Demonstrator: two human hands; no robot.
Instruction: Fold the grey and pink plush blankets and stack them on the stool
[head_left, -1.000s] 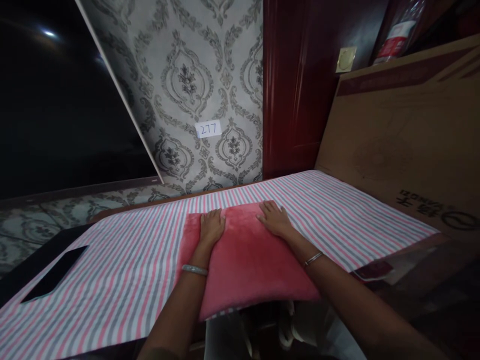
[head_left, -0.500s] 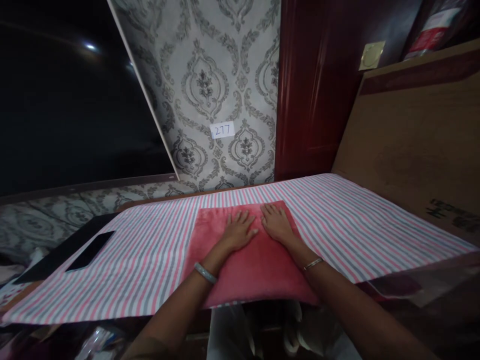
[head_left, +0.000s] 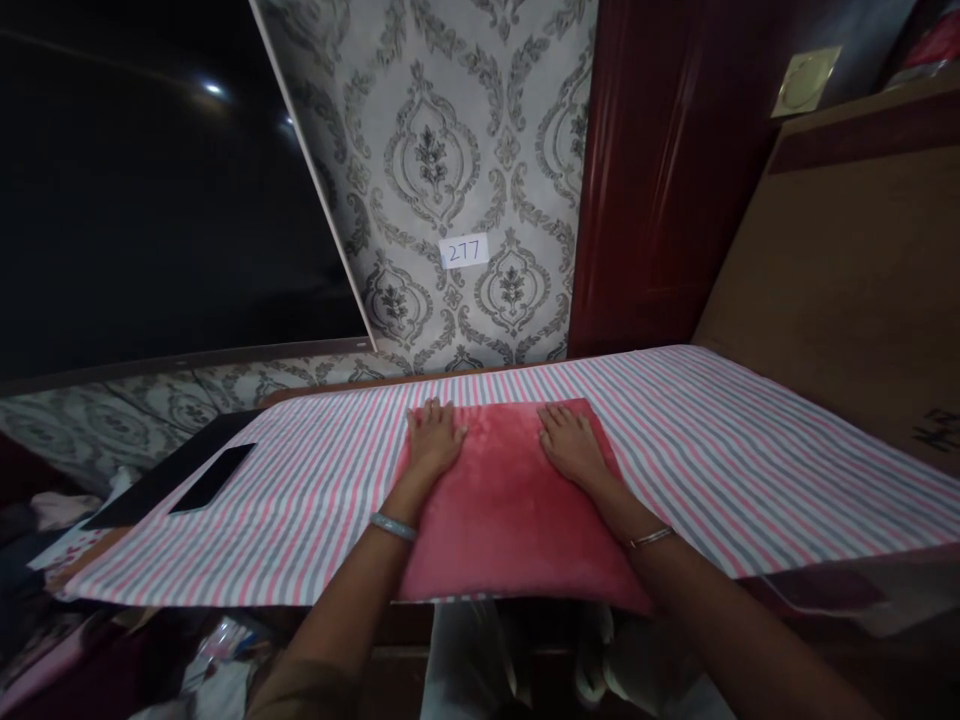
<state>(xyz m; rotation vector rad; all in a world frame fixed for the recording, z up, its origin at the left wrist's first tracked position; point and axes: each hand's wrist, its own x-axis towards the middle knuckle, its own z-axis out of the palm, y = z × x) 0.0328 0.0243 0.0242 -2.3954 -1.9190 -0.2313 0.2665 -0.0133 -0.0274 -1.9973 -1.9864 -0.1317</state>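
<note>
A soft pinkish-red square cushion cover (head_left: 510, 520) lies flat, its near edge at the front edge of the table. My left hand (head_left: 435, 440) rests on its far left corner, fingers spread and palm down. On the far right corner lies my right hand (head_left: 571, 446), also flat with its fingers apart. Neither hand grips anything. Beneath the cover is a striped cloth (head_left: 315, 500) in pink, grey and white. Whether the cover has any filling I cannot tell; it looks thin.
A black phone (head_left: 214, 480) lies on the cloth at the left. A large dark screen (head_left: 165, 190) hangs behind it. To the right stands a tall cardboard box (head_left: 847, 260). A paper slip (head_left: 463, 251) marked 277 is on the patterned wall.
My left hand has moved left from the middle of the cover to its far left corner. My right hand stays near the far right corner. The view has shifted slightly.
</note>
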